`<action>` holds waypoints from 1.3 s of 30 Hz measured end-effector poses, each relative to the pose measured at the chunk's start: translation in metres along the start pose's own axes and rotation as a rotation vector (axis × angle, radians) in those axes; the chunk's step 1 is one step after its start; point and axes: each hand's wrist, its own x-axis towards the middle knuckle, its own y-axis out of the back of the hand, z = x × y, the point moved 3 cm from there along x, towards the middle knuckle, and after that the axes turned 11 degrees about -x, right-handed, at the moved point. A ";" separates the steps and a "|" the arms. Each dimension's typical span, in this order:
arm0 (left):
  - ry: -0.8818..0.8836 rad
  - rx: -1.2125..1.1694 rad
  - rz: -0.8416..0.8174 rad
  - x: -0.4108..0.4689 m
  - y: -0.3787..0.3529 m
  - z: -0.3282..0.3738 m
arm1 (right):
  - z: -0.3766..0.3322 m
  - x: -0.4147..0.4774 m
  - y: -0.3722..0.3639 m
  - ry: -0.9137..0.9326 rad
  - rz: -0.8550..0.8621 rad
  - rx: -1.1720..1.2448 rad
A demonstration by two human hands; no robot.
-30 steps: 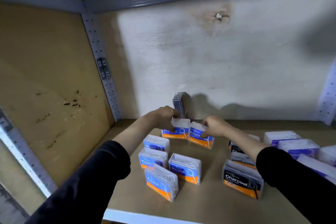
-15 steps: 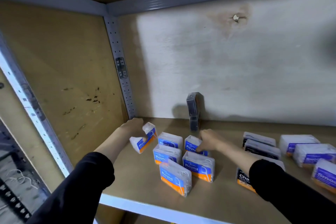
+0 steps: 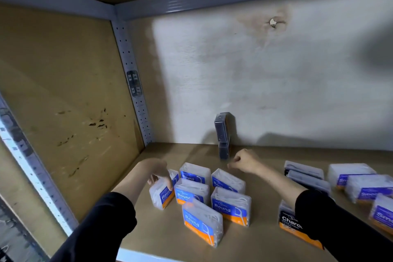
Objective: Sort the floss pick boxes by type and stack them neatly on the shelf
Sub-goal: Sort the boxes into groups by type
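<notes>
The left hand (image 3: 158, 173) is gripping one clear box (image 3: 162, 192) of the blue-and-orange "Round" kind, fingers curled over its top edge, holding it tilted on edge at the left end of the cluster. The right hand (image 3: 244, 162) is hovering loosely curled and holding nothing, just behind the Round boxes and near the two dark boxes (image 3: 223, 135) that are standing one on top of the other against the back wall (image 3: 276, 81). Around the hands, the Round boxes (image 3: 230, 205) are lying gathered on the left part of the shelf (image 3: 165, 232) but pointing different ways and not stacked. To the right, the black "Charcoal" boxes (image 3: 308, 176) are sitting in their own loose group, and the purple-labelled boxes (image 3: 365, 187) are lying further right, partly cut off. Judging from this, the grouping by type is looking mostly settled, while the neat stacking is barely begun: only the pair at the back wall is forming a stack.
</notes>
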 end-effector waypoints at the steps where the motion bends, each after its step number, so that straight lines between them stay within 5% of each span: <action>1: -0.004 0.039 -0.010 0.002 0.005 0.005 | 0.003 0.005 0.001 -0.020 0.012 0.021; 5: -0.096 0.107 0.050 0.010 0.025 0.041 | 0.015 0.026 0.002 -0.081 0.073 0.087; 14: -0.463 -0.176 0.542 0.036 0.045 0.154 | 0.016 0.065 -0.004 -0.118 0.171 0.240; 25: -0.460 -0.353 0.514 0.066 0.034 0.198 | 0.016 0.095 -0.029 -0.198 0.274 0.368; 35: -0.479 -0.317 0.537 0.068 0.061 0.168 | 0.019 0.109 0.011 0.120 0.208 0.063; 39: -0.472 -0.303 0.534 0.064 0.072 0.150 | 0.009 0.116 0.021 0.367 0.150 -0.267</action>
